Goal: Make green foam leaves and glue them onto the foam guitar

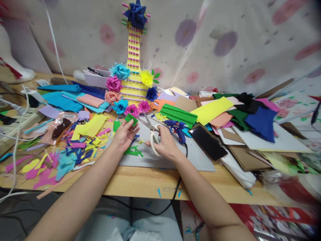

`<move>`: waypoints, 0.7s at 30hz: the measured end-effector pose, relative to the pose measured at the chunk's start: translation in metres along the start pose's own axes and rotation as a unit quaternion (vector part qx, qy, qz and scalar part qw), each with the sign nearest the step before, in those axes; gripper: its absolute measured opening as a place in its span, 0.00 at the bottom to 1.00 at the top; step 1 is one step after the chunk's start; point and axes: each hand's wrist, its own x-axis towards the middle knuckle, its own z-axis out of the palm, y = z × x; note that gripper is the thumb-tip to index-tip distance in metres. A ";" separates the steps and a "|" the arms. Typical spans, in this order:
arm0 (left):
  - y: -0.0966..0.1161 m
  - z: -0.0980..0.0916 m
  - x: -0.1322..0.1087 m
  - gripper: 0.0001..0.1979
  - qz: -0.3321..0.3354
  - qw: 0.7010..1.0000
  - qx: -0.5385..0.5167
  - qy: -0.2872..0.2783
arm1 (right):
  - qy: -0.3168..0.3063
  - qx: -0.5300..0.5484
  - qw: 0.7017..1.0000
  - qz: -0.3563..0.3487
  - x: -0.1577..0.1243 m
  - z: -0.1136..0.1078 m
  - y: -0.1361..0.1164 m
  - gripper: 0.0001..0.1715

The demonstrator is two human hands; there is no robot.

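Observation:
Between the thumb and fingers of my left hand (124,134) is a small folded piece of green crepe paper (131,119). My right hand (167,142) has its fingers through the handles of white-handled scissors (151,130), whose blades are apart and point up and left toward the paper. Green paper scraps (134,151) lie on the grey board (160,160) below my hands. Just behind stands a yellow guitar-shaped craft (134,78) with paper flowers around its body, including a magenta flower (131,110) near the blades.
Right of my hand are a blue glue gun (178,129) with a black cord and a dark phone (208,142). Coloured scraps (82,144) cover the left side. Green crepe paper (178,114), yellow paper (212,109) and cardboard (240,157) are piled right.

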 end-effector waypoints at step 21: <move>-0.013 0.006 -0.006 0.05 -0.045 0.994 -0.031 -0.091 | -0.079 -0.140 0.987 0.014 -0.003 0.006 -0.011 0.21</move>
